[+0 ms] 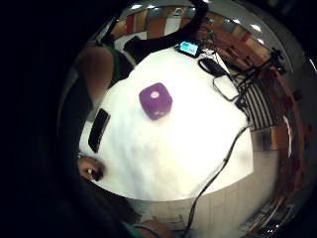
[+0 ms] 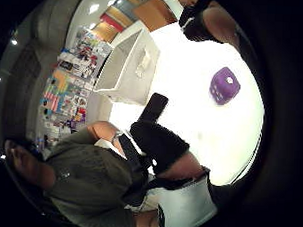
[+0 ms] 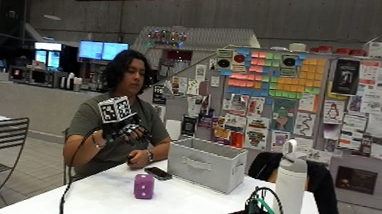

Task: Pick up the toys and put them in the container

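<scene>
Purple plush die [image 3: 143,186] sits on white table [image 3: 191,207], at 8 o'clock from grey fabric bin [image 3: 206,163]. Gloved right hand [image 3: 127,131] is raised above it, holding nothing; finger spread: cannot tell.

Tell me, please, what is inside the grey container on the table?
Nothing can be seen inside the grey container. The thumb-side palm view shows only pale inner walls; its floor is hidden. The purple dice lies outside, on the table.

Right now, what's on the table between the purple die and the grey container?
A black phone lies between the purple die and grey container, closer to the container's near corner; the outside view shows this.
</scene>
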A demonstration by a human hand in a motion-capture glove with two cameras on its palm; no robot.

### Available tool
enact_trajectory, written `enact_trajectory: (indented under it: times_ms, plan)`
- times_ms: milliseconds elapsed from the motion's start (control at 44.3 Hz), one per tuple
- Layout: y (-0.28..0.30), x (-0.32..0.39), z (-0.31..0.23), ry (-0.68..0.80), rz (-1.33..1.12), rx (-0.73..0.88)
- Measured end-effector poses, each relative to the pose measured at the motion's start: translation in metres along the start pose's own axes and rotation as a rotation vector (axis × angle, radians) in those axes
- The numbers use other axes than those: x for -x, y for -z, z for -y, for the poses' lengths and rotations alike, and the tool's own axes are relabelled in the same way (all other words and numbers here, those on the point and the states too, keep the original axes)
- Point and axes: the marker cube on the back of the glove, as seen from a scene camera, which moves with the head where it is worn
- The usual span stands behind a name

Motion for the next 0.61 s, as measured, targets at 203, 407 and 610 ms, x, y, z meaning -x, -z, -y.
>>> enact_trajectory:
  times_ms: [203, 407, 610]
  plan:
    - [-0.003, -0.002, 0.001, -0.014, -0.005, 0.011]
    - [-0.015, -0.011, 0.011, -0.069, -0.041, -0.001]
    - [-0.091, -0.046, 0.054, -0.203, -0.146, 0.021]
